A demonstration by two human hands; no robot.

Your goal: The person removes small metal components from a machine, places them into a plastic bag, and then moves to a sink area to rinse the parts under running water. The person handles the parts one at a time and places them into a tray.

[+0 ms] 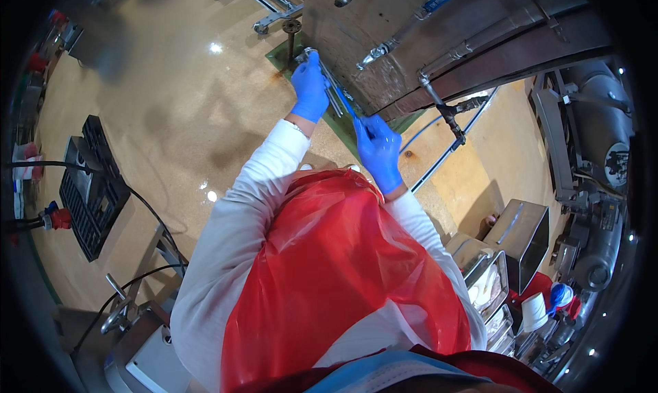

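My right hand (pixel 378 150), in a blue glove, is closed round the near end of a long, thin blue-and-metal tool (pixel 347 101); its exact kind does not show. The tool slants up and left along the foot of a large metal tank (pixel 404 64). Near its far end, my left hand (pixel 310 90), also gloved in blue, is closed with the thumb up beside a small shiny metal part (pixel 306 52). What the left fingers grip is mostly hidden. Below both hands lies a green base strip (pixel 340 127) on the floor.
Valve pipes (pixel 384 49) stick out from the tank, another (pixel 449 118) reaching low at right. An open black tool case (pixel 92 187) lies on the left floor. Metal bins (pixel 517 239) stand at lower right. A wheeled frame (pixel 277 12) is at the top. Black cables (pixel 147 208) hang at left.
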